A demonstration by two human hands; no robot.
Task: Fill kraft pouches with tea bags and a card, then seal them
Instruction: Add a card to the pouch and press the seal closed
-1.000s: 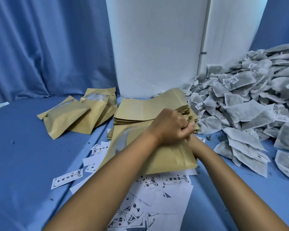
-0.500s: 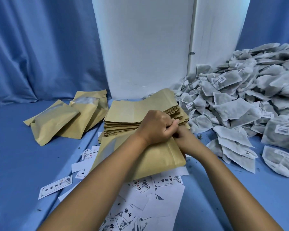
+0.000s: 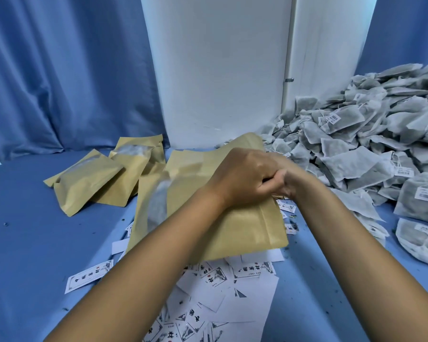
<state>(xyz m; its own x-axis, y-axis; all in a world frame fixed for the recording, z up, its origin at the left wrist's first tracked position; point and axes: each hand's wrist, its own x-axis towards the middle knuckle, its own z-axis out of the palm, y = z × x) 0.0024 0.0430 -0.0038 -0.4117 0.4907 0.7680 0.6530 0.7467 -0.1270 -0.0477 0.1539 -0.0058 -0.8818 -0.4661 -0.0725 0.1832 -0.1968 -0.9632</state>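
Now the kraft pouch (image 3: 245, 230) is held above the cards (image 3: 235, 287), its top edge pinched by curled fingers of left hand (image 3: 245, 176) and right hand (image 3: 292, 183); light, bendable paper, best gripped along that edge

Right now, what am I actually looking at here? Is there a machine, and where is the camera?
No machine: a person works bare-handed, and the one camera sits on their head, looking down. The left hand and right hand both have a grip on the top edge of a kraft pouch, apparently pinching it closed. Behind it lies a stack of empty pouches; filled pouches lie to the left. A heap of tea bags is on the right, printed cards nearest the person, all on a blue table.
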